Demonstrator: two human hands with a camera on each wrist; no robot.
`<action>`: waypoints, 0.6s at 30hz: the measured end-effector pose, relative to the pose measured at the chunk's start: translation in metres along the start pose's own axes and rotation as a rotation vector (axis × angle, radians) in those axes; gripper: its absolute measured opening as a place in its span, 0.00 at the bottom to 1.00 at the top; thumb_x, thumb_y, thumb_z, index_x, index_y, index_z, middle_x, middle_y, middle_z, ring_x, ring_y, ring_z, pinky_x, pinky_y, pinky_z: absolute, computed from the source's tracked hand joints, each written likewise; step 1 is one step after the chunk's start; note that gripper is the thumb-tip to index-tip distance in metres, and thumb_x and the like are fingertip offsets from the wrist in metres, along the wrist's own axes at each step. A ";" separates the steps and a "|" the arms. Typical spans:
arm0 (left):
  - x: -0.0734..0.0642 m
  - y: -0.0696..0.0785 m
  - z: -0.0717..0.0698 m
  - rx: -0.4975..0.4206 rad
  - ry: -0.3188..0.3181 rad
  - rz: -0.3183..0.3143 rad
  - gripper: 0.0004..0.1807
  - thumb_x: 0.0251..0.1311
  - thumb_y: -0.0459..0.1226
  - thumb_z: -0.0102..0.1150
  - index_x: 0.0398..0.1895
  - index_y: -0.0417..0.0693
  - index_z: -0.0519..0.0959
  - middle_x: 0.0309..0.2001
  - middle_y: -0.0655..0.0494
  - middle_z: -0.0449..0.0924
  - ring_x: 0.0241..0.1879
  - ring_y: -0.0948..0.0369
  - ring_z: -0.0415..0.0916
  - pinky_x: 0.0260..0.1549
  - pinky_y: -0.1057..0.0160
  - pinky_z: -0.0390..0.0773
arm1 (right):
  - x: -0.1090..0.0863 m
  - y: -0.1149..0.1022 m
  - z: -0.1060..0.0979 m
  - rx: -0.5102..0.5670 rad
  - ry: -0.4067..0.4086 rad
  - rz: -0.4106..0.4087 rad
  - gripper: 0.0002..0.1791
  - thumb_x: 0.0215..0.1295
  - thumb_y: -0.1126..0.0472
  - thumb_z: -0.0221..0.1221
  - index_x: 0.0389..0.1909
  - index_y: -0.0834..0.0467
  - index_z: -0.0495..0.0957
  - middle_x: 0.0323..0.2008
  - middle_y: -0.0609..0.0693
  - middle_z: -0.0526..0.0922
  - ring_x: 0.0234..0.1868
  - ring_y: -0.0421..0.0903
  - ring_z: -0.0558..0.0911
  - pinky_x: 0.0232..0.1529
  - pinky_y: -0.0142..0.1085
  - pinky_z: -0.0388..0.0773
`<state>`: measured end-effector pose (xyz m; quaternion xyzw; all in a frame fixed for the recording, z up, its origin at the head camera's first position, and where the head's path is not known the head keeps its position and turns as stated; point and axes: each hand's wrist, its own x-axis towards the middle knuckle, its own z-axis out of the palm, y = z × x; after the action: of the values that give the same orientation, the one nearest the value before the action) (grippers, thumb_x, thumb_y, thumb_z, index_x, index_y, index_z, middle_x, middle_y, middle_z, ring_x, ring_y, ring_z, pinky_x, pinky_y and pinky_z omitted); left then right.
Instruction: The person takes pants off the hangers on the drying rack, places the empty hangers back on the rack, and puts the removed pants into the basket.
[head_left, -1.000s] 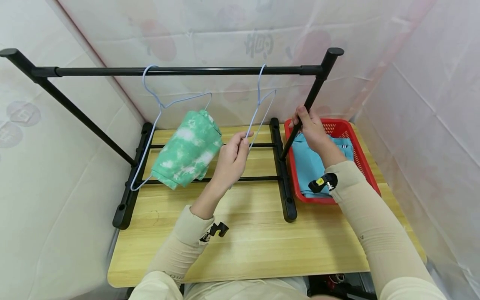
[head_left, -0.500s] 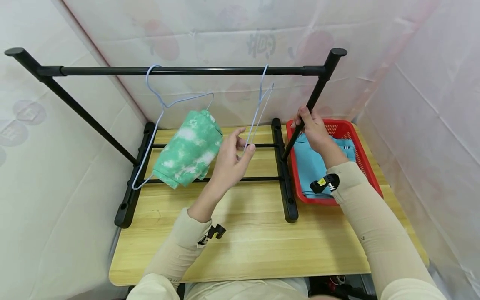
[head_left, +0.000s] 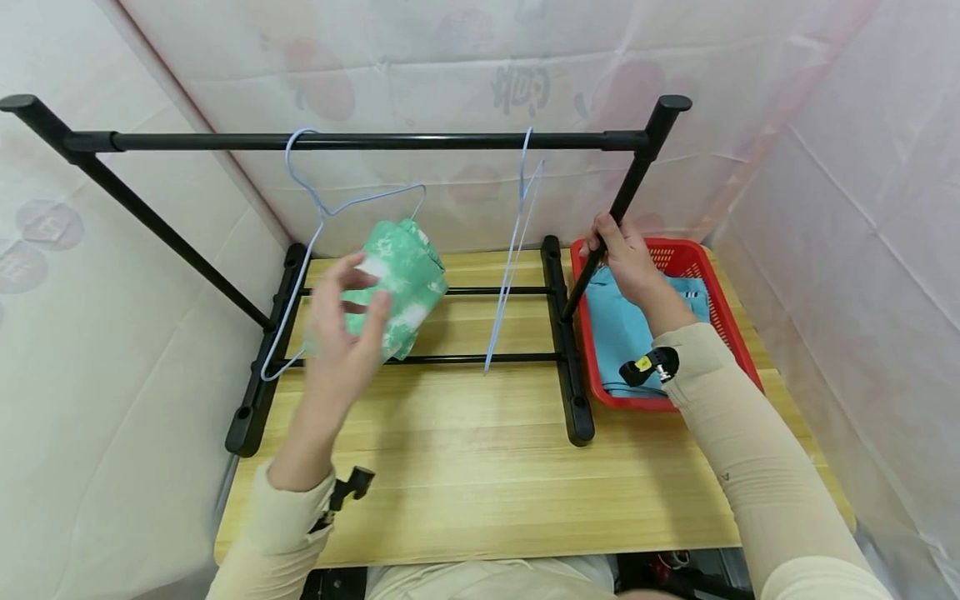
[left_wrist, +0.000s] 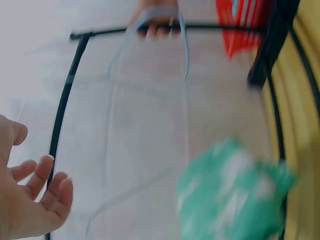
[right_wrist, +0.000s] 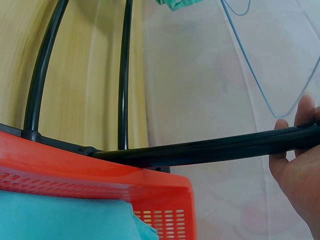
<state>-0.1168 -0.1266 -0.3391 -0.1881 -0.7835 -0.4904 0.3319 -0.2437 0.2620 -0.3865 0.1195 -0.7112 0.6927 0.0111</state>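
My left hand (head_left: 341, 325), fingers loosely bent and holding nothing, is in front of the green-and-white tie-dye cloth (head_left: 408, 287) in the head view. That cloth is folded over the lower bar of a light-blue hanger (head_left: 322, 212) on the left of the rack's top rail. In the left wrist view the cloth (left_wrist: 225, 195) is blurred and apart from the fingers. My right hand (head_left: 630, 262) grips the right post (head_left: 626, 196) of the black clothes rack. A second light-blue hanger (head_left: 517, 242) hangs bare on the rail, seen nearly edge-on.
A red basket (head_left: 731, 333) with folded blue cloth (head_left: 618, 333) stands right of the rack on the wooden table (head_left: 525, 492). The rack's black feet (head_left: 576, 400) rest on the table. Pale curtains (head_left: 450, 75) enclose the back and sides.
My left hand has let go of the right hanger and moved left to the green cloth. That hanger has turned edge-on. My right hand stays on the post.
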 end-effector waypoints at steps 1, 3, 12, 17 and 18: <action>0.001 0.000 -0.010 0.027 0.054 0.018 0.24 0.66 0.39 0.57 0.61 0.36 0.74 0.44 0.38 0.80 0.46 0.48 0.77 0.40 0.65 0.77 | 0.000 0.000 0.000 -0.005 -0.003 0.004 0.15 0.78 0.46 0.46 0.40 0.53 0.66 0.32 0.52 0.69 0.39 0.49 0.79 0.42 0.43 0.67; 0.005 0.001 -0.027 0.082 0.154 0.027 0.22 0.64 0.38 0.57 0.58 0.33 0.76 0.42 0.36 0.80 0.47 0.50 0.75 0.41 0.68 0.74 | -0.001 -0.001 0.000 -0.010 -0.005 0.009 0.15 0.78 0.45 0.45 0.40 0.53 0.65 0.33 0.52 0.69 0.40 0.48 0.79 0.43 0.43 0.67; 0.004 -0.031 -0.081 0.340 0.072 -0.175 0.24 0.67 0.41 0.55 0.63 0.40 0.74 0.57 0.39 0.74 0.55 0.60 0.66 0.46 0.65 0.63 | -0.004 -0.003 0.000 -0.016 0.017 0.035 0.15 0.77 0.44 0.46 0.41 0.52 0.66 0.33 0.51 0.69 0.40 0.48 0.79 0.44 0.43 0.67; 0.002 -0.045 -0.090 0.342 -0.192 -0.318 0.29 0.73 0.44 0.51 0.73 0.44 0.63 0.62 0.41 0.72 0.60 0.44 0.72 0.49 0.49 0.74 | -0.004 -0.003 -0.001 -0.045 0.023 0.045 0.15 0.76 0.43 0.46 0.42 0.51 0.66 0.34 0.51 0.70 0.41 0.48 0.78 0.42 0.44 0.64; 0.001 -0.046 -0.089 0.335 -0.235 -0.343 0.30 0.74 0.46 0.50 0.75 0.45 0.61 0.62 0.41 0.72 0.59 0.43 0.73 0.49 0.47 0.74 | -0.005 -0.003 -0.001 -0.047 0.024 0.046 0.15 0.76 0.43 0.46 0.42 0.51 0.66 0.34 0.51 0.70 0.42 0.48 0.78 0.42 0.45 0.64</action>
<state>-0.1165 -0.2272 -0.3415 -0.0508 -0.9073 -0.3779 0.1773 -0.2388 0.2638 -0.3839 0.0947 -0.7298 0.6771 0.0064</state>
